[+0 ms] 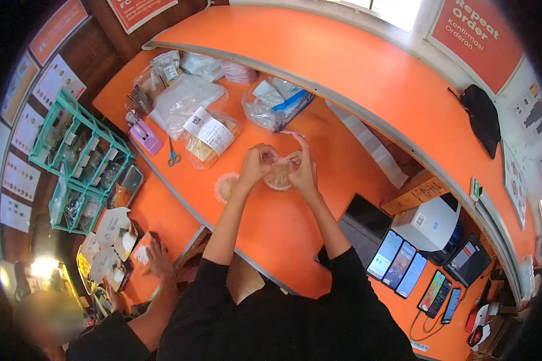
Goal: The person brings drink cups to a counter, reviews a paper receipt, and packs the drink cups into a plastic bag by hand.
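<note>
In the middle of the orange counter, both my hands meet over a small round pale-yellow packet [277,177] with a frilly, clear-looking rim. My left hand [258,163] is closed, its fingertips gripping the pinkish, see-through upper edge of the packet. The fingers of my right hand [303,171] pinch the other side of that edge, while one finger points up. I cannot make out what the packet contains. A similar round pale packet [225,187] lies on the counter beside my left wrist.
Behind my hands lie a labelled bag [212,137], teal scissors [173,154], a purple tape dispenser [145,137] and a plastic pack [278,102]. Several phones [405,265] and a white printer [429,222] are at right. At left, a co-worker's hand [159,257] is near open food boxes [115,231].
</note>
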The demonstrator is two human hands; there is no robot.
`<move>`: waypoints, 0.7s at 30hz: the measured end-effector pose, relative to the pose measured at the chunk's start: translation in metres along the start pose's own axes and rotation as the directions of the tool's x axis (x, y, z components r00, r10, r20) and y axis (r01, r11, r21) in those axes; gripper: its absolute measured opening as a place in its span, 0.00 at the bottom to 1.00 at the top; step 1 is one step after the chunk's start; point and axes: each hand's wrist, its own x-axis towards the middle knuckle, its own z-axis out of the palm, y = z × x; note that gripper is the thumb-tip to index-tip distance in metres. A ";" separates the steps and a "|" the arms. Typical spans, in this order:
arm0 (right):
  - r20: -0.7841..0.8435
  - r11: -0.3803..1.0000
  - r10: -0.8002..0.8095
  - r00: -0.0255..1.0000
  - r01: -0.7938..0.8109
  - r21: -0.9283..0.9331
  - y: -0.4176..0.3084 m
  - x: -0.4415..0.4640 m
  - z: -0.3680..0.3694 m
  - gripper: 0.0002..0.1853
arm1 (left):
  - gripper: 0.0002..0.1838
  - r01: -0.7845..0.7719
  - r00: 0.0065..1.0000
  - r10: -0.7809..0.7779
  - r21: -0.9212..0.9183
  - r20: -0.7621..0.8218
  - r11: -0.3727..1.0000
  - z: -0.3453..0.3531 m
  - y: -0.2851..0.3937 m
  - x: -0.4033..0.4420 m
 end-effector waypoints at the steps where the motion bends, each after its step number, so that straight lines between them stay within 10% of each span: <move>1: 0.000 1.000 0.002 1.000 -0.002 -0.001 0.001 0.001 -0.001 0.44 | 0.09 -0.064 0.997 0.066 0.068 -0.034 0.996 0.000 0.004 -0.001; 21: 0.108 0.997 -0.067 0.992 0.071 -0.030 0.005 0.004 -0.006 0.40 | 0.06 -0.376 0.923 0.382 0.352 0.056 0.857 -0.007 0.005 -0.007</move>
